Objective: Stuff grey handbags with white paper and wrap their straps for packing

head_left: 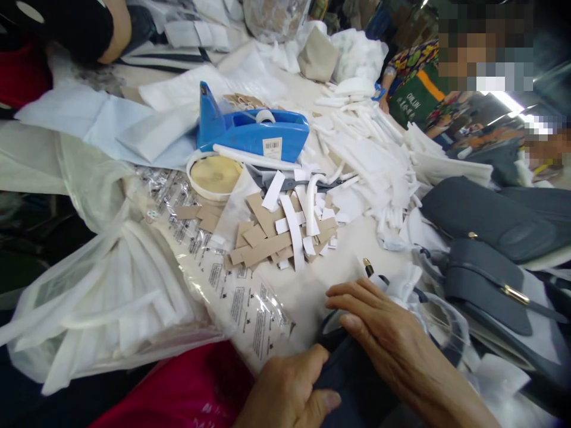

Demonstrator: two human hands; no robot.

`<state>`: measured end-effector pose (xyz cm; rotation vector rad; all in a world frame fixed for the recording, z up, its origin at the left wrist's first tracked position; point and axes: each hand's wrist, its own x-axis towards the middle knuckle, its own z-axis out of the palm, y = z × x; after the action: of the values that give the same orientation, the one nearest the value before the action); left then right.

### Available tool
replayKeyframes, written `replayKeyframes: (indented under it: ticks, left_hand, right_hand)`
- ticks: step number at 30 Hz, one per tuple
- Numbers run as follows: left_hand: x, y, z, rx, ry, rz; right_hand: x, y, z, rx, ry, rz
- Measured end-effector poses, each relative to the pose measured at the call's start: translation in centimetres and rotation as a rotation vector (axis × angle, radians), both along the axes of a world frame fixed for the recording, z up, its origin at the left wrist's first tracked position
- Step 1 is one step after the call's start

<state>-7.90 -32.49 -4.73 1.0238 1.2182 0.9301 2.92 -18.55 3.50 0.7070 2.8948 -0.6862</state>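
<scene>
Left hand: nearest the viewer, the left hand (pixel 289 389) has its thumb and fingers closed on the left edge of a dark bag; this grip is narrow.
Right hand: the right hand (pixel 379 330) lies across the top of the bag, fingers extended together and pointing left; whether this grip pinches the rim beneath cannot be told.
Dark bag: the dark bag (pixel 357 380) sits between the hands, to the right of the left grip and on the near side of the right. Both hands touch it, so neither is nearer; the frame cuts off its lower part, leaving its long axis uncertain.
Grey bag: a grey bag (pixel 491 285) with a gold clasp lies right of the right hand, apart from it.
White strips: a clear sack of white strips (pixel 129 303) hangs at the left.
Cardboard strips: loose cardboard strips (pixel 263 246) lie on the counter (pixel 303 297) beyond the hands.
Tape dispenser: a blue tape dispenser (pixel 254 134) stands behind a tape roll (pixel 216 175).
Co-worker: across the counter, a person in a green apron (pixel 414 101).
</scene>
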Motion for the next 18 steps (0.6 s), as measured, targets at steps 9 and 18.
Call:
replayKeyframes:
  ticks: [9,18]
  left_hand:
    - [-0.3,-0.5,1.2,-0.167,-0.125,0.244]
    - [0.1,-0.2,0.3,0.066,-0.104,0.14]
  right_hand:
    - [-0.6,-0.7,-0.3,0.037,-0.181,0.012]
    - [0.0,-0.5,0.5,0.133,-0.161,0.097]
